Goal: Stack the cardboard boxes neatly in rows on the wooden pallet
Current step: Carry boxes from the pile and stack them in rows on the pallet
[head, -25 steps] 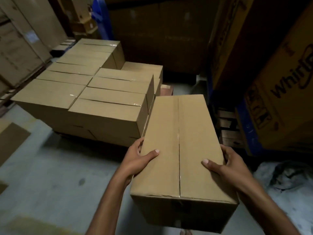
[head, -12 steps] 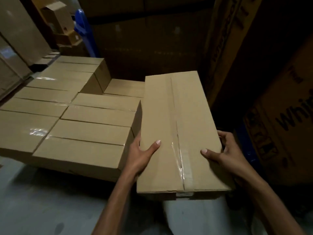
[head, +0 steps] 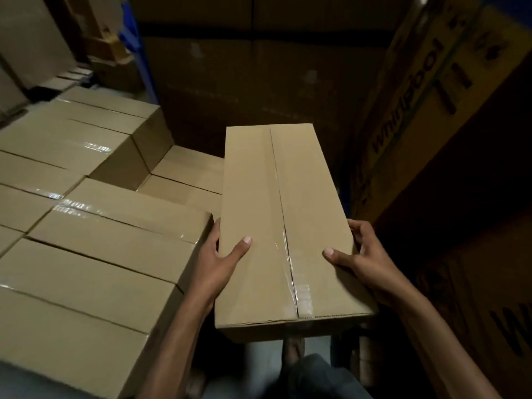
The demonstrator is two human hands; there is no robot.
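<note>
Box carried in both hands, just right of the stack

You hold the long box (head: 282, 226) near its close end. L hand (head: 218, 263) and R hand (head: 365, 260) have thumbs flat on top and fingers curled down the side walls, which keeps it level. It's beside the stacked boxes (head: 100, 254), prob. aimed at the lower gap. The pallet is hidden.

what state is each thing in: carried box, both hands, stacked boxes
long brown cardboard box: taped shut, held at the stack's right side
left hand: grips the box's left side, thumb on top
right hand: grips the box's right side, thumb on top
stacked brown cardboard boxes: taped shut, in rows, back ones a layer higher
large printed carton: standing at the right, untouched
</note>
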